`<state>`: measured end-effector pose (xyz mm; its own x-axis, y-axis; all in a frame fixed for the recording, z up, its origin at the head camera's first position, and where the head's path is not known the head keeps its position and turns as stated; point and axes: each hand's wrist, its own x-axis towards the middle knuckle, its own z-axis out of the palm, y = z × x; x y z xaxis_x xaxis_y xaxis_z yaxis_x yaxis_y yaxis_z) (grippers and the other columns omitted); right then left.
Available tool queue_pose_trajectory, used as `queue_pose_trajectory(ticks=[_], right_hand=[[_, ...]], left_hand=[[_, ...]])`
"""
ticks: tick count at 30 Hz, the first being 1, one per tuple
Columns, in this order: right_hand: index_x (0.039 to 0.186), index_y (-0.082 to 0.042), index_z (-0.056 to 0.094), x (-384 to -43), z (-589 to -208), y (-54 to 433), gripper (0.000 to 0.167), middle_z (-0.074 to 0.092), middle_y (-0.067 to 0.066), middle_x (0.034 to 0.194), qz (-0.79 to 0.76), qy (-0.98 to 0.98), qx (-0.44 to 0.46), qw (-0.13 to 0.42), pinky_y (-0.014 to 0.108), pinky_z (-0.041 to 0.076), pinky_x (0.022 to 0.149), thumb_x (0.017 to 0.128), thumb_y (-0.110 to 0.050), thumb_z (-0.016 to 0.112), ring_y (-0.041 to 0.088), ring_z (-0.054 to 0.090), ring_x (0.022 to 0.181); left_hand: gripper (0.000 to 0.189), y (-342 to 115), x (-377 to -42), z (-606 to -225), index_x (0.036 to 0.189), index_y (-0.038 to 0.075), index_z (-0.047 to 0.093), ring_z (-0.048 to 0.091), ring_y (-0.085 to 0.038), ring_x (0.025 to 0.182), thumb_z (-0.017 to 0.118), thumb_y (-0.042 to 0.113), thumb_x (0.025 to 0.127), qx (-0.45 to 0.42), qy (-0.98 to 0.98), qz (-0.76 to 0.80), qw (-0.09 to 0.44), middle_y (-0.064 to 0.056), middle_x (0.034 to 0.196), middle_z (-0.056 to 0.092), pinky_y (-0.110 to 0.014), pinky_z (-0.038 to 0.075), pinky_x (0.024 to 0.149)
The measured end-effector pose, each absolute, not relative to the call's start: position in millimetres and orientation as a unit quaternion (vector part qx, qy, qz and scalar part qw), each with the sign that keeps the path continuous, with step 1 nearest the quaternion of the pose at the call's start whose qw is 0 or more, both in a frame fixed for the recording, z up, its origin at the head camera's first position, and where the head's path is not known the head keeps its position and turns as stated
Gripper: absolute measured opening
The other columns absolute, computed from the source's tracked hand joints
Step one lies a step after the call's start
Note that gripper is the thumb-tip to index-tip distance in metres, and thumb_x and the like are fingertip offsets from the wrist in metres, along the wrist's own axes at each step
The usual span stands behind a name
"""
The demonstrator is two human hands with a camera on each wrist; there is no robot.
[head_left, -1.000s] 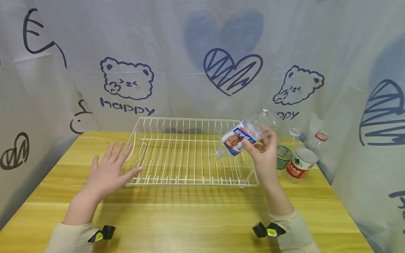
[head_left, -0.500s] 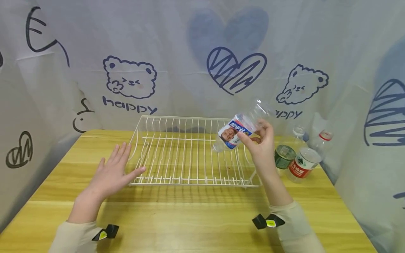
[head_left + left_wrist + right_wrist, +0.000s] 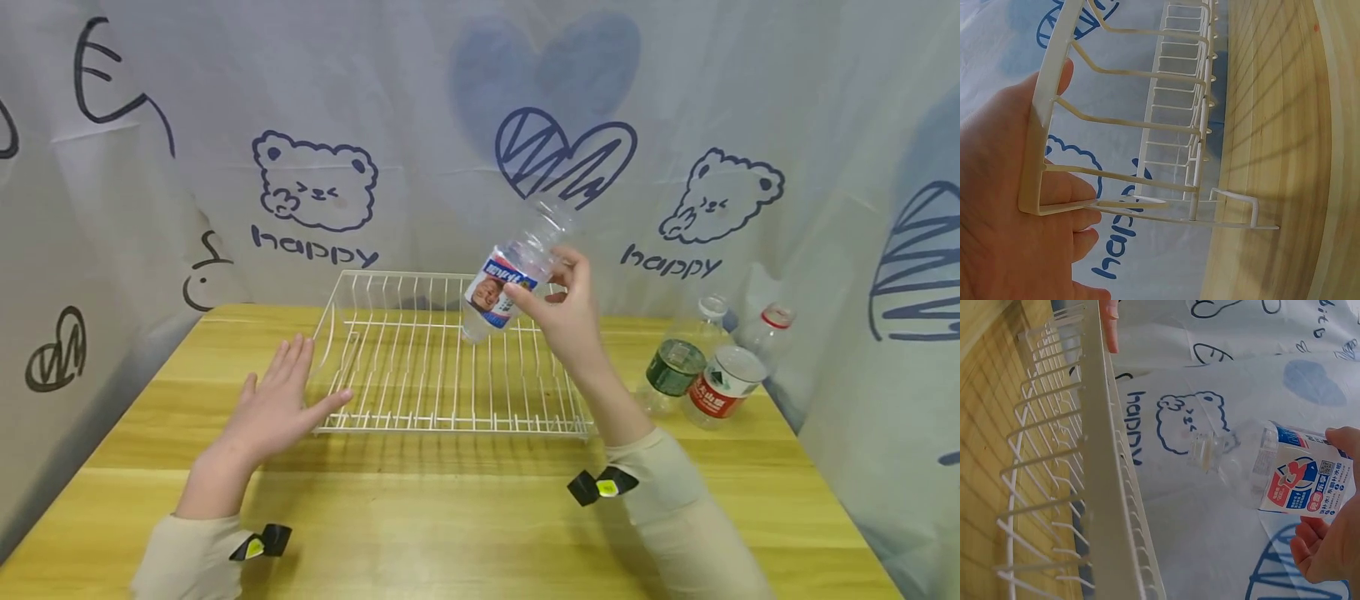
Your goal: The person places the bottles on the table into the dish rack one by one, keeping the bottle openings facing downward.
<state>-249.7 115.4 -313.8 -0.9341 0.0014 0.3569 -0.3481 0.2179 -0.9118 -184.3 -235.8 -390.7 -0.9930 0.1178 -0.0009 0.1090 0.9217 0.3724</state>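
Head view: your right grip [image 3: 567, 312] pinches the plastic bottle [image 3: 508, 279] neck-down; left grip [image 3: 273, 408], uncurled, probably steadies the dish rack [image 3: 450, 431].

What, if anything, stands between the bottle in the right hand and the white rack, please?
Nothing visible: the right hand holds the bottle tilted neck-down above the white rack. The left hand is at the rack's left end; the green-labelled bottle and red-labelled bottle stand to its right.
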Motion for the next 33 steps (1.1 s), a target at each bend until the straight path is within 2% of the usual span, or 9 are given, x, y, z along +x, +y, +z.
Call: queue_pose_trajectory(ticks=[5, 13, 20, 29, 33], right_hand=[[0.14, -0.013, 0.034, -258, -309, 89, 0.08, 0.059, 0.011, 0.119, 0.595, -0.779, 0.14, 0.14, 0.031, 0.042, 0.084, 0.078, -0.034, 0.08, 0.021, 0.049, 0.101], [0.142, -0.014, 0.033, -273, -302, 49, 0.084, 0.058, 0.014, 0.125, 0.578, -0.795, 0.153, 0.101, 0.034, 0.056, 0.078, 0.078, -0.038, 0.081, 0.023, 0.053, 0.106], [0.145, -0.013, 0.031, -283, -301, 22, 0.089, 0.056, 0.012, 0.122, 0.557, -0.812, 0.154, 0.086, 0.032, 0.055, 0.074, 0.078, -0.04, 0.081, 0.022, 0.052, 0.105], [0.146, -0.007, 0.029, -305, -309, -7, 0.092, 0.056, 0.018, 0.132, 0.524, -0.838, 0.143, 0.052, 0.031, 0.059, 0.083, 0.079, -0.042, 0.079, 0.025, 0.061, 0.109], [0.145, -0.006, 0.029, -314, -318, -16, 0.091, 0.056, 0.019, 0.132, 0.507, -0.852, 0.127, 0.034, 0.035, 0.057, 0.089, 0.079, -0.043, 0.079, 0.027, 0.061, 0.112]], left_hand=[[0.103, -236, -185, -391, 0.155, 0.008, -0.012, -0.01, -0.041, 0.151, 0.037, 0.072, 0.092, 0.055, 0.981, 0.188, 0.014, -0.013, 0.163, -0.014, -0.077, -0.006, 0.109], [0.103, -236, -184, -392, 0.155, 0.007, -0.011, -0.009, -0.041, 0.15, 0.037, 0.073, 0.091, 0.053, 0.981, 0.188, 0.015, -0.014, 0.163, -0.013, -0.076, -0.006, 0.11], [0.104, -236, -183, -390, 0.155, 0.006, -0.009, -0.008, -0.041, 0.151, 0.038, 0.073, 0.091, 0.049, 0.981, 0.188, 0.015, -0.015, 0.163, -0.012, -0.077, -0.004, 0.109], [0.105, -237, -185, -391, 0.155, 0.007, -0.009, -0.009, -0.041, 0.151, 0.038, 0.074, 0.09, 0.047, 0.98, 0.191, 0.016, -0.015, 0.163, -0.012, -0.077, -0.005, 0.109], [0.104, -237, -185, -391, 0.155, 0.007, -0.01, -0.009, -0.041, 0.151, 0.038, 0.074, 0.091, 0.047, 0.98, 0.19, 0.018, -0.014, 0.163, -0.012, -0.076, -0.005, 0.11]])
